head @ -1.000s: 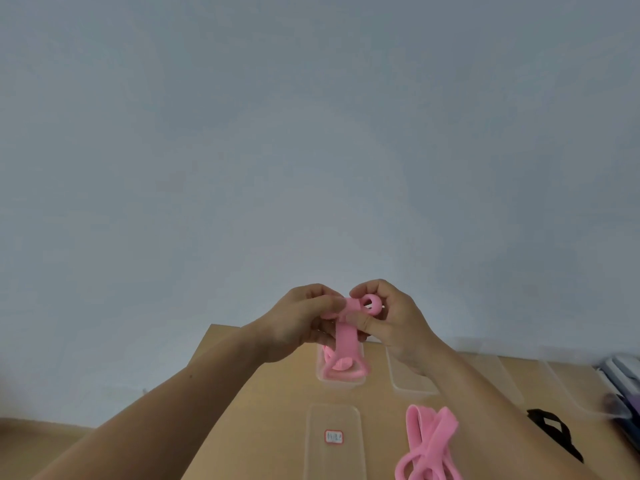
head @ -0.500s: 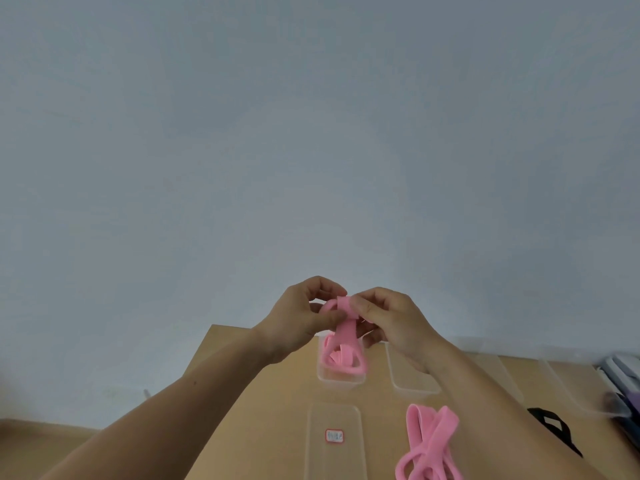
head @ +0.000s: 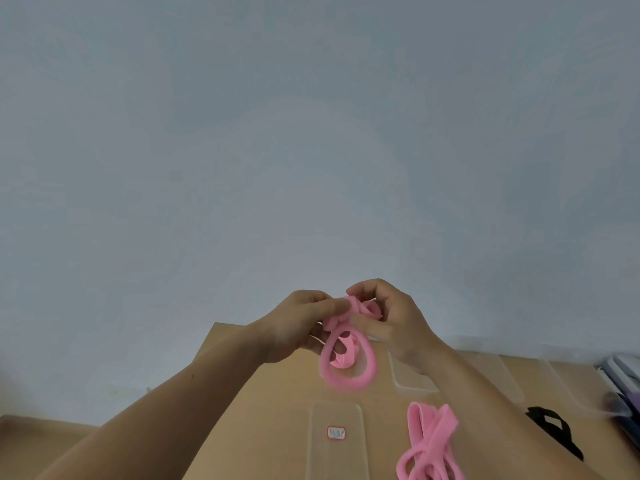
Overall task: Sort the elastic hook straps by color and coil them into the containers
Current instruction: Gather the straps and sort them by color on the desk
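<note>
Fingers (head: 323,306) of both hands are curled tight, pinching the bunched top of the pink strap (head: 349,382). Left hand (head: 294,329) is on one side of the bunch, right hand (head: 398,323) on the other, thumbs & forefingers nearly touching. Strap is held above the table's far middle, with its loop hanging free and blurred, clear of the top.

Table (head: 263,410) is tan and fills the bottom of view. Clear boxes (head: 412,384) sit twd its far edge, right of middle. More pink shows through the hanging loop, prob. a strap already in a box there, but can't tell for sure. A clear lid (head: 334,414) w/ a small red-edged label (head: 336,433) lies at the table's near middle. Loose pink straps (head: 431,441) are near-right and a black strap (head: 554,431) is at the right side.

Step in hand, as I judge it: coiling the pink one. To do it well:
- Hold the bunch w/ one hand and feed the loop round w/ the other in even, flat turns.
- Leave some slack so the elastic won't spring open.
- Tuck the ends inside; hooks aren't visible here.
- Lower the coil into the box w/ pink, and release only once it sits below the rim.
</note>
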### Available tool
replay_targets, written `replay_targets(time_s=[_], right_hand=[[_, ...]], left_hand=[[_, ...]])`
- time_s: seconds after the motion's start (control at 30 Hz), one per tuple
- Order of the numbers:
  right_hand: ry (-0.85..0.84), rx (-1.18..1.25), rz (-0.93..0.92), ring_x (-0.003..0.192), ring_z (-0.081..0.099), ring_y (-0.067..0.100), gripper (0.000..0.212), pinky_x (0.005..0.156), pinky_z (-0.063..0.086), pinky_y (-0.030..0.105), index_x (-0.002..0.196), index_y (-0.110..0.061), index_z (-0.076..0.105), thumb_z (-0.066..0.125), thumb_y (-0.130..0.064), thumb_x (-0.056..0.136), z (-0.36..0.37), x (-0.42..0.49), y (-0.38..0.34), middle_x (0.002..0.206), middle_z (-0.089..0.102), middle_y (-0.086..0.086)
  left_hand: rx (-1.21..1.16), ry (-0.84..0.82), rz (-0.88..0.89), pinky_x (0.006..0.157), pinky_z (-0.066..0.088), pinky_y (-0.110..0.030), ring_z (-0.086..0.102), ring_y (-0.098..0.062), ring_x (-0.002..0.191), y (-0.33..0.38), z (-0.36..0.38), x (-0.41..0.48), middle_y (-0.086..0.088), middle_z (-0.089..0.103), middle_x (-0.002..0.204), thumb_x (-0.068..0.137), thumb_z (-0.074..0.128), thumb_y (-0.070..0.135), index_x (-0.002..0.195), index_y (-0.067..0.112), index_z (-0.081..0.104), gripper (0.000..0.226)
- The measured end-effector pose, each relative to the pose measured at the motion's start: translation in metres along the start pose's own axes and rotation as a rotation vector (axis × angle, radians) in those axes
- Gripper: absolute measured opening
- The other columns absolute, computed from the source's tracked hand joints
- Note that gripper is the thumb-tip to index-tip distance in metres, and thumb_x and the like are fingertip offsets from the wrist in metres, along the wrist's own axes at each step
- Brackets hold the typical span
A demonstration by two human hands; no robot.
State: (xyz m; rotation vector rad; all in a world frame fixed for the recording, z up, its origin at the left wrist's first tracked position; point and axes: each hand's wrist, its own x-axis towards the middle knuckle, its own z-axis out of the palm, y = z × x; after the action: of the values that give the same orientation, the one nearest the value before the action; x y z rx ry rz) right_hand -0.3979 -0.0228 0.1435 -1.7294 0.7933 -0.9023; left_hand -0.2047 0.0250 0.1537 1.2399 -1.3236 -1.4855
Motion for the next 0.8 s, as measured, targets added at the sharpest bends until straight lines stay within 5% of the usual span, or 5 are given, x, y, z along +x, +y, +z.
replay_targets(time_s=[0.43,0.8], right_hand=[[-0.051,0.015,0.175,0.069,0.071,0.025,0.036,0.064,0.055,0.031,0.089,-0.013,0.071,0.076,-0.046,0.080,-0.0040,0.0043,-0.0080,0.077,0.072,0.005],[0.053,-0.024,0.038,0.074,0.072,0.024,0.024,0.072,0.061,0.039,0.092,-0.016,0.074,0.083,-0.031,0.075,-0.0014,0.0015,-0.0046,0.084,0.074,0.005]], left_hand=[[-0.029,0.080,0.170,0.074,0.058,-0.037,0.069,-0.032,0.079,-0.0066,0.0006,0.0000,-0.017,0.068,0.097,0.076,0.078,0.000,0.111,0.003,0.058,0.040],[0.030,0.032,-0.035,0.070,0.059,-0.039,0.072,-0.036,0.083,-0.0008,0.0011,-0.0034,-0.022,0.072,0.104,0.072,0.078,0.018,0.111,0.001,0.059,0.047]])
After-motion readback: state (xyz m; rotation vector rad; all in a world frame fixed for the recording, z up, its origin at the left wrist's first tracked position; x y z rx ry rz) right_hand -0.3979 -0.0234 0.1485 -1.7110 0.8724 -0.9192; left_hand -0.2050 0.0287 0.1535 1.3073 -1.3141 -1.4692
